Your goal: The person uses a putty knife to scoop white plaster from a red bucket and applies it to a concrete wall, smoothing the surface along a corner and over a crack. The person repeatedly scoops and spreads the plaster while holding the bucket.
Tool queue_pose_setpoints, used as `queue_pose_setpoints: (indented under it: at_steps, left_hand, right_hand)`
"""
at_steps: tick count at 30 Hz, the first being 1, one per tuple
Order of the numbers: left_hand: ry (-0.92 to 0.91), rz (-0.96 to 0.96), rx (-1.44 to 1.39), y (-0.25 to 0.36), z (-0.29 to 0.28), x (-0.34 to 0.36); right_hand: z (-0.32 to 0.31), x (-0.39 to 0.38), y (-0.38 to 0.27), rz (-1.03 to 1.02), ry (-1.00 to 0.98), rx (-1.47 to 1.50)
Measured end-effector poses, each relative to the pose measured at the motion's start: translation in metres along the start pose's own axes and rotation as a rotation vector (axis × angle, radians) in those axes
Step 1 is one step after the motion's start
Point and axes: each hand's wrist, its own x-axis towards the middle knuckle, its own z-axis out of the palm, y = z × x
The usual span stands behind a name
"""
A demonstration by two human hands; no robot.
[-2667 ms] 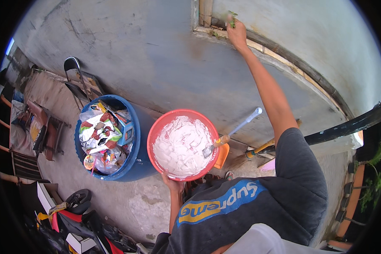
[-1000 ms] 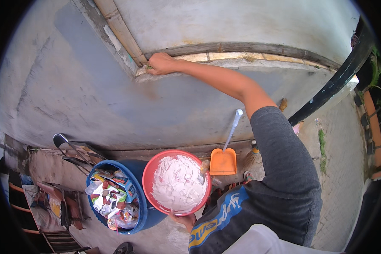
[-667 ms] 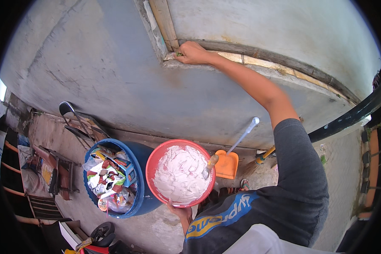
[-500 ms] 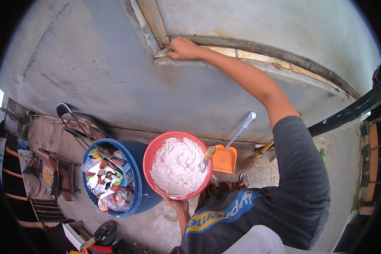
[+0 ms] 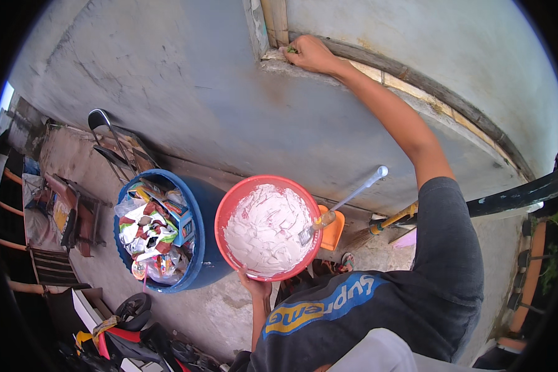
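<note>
My left hand grips the near rim of a round red basin, held up at waist height. Thick, pale pinkish-white paste fills much of it. A tool with a wooden handle rests against the basin's right side, its head partly in the paste. Far up, my right arm stretches to the wall ledge. There my right hand is closed, fingertips pinching a small green weed at the corner of the wooden frame.
A blue barrel full of rubbish stands left of the basin. Beyond the basin are an orange dustpan with a long pale handle and a broom. A folding chair leans at the grey wall. A dark pole slants at right.
The view has shifted, so the wall corner and basin sit farther right. My right hand stays at the same corner, and my left hand still holds the basin.
</note>
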Motion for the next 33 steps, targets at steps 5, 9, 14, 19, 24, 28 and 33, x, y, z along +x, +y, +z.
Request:
queue_pose_setpoints:
  at_steps: [5,9,14,19,24,28,33]
  left_hand:
    - [-0.029,0.003,-0.011,0.0,0.003,-0.001]
    - [-0.061,-0.02,-0.033,0.0,0.002,-0.001]
    - [-0.04,-0.019,-0.02,-0.001,0.003,-0.007]
    - [-0.038,-0.017,-0.064,-0.005,-0.018,-0.009]
    - [0.045,0.045,-0.003,0.006,-0.013,-0.021]
    - [0.004,-0.002,-0.018,-0.001,-0.024,-0.015]
    - [-0.026,-0.044,-0.023,-0.003,-0.026,-0.007]
  right_hand:
    - [-0.019,-0.015,0.0,0.014,-0.021,0.149]
    - [-0.016,-0.013,-0.011,-0.048,-0.17,-0.213]
    - [-0.01,0.007,-0.006,-0.218,-0.236,-0.272]
    - [-0.022,0.029,-0.002,-0.295,-0.441,-0.237]
    - [-0.028,0.035,-0.002,-0.21,-0.546,-0.363]
    - [-0.036,0.023,-0.015,-0.152,-0.555,-0.257]
    - [-0.032,0.021,0.001,-0.184,-0.496,-0.078]
